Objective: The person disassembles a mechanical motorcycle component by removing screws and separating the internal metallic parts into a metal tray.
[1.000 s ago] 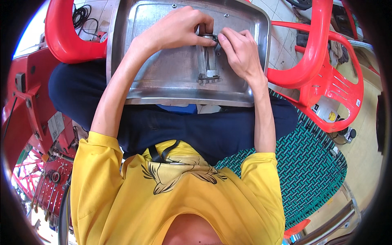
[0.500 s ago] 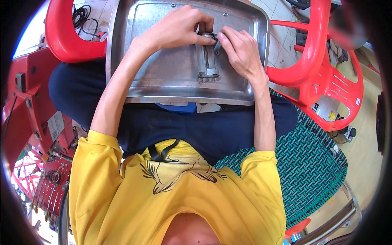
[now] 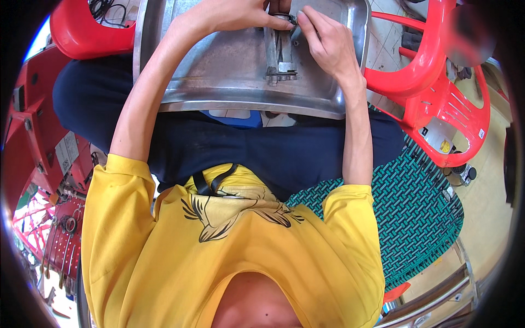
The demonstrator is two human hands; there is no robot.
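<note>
A dented metal tray lies across the person's lap, its far end near the top edge of the view. On its middle stands a small metal bracket. The left hand is closed, thumb and fingers pinching a small dark part at the bracket's top. The right hand meets it from the other side, fingers curled narrow, fingertips touching the same part. A red plastic chair stands just beside the right forearm.
</note>
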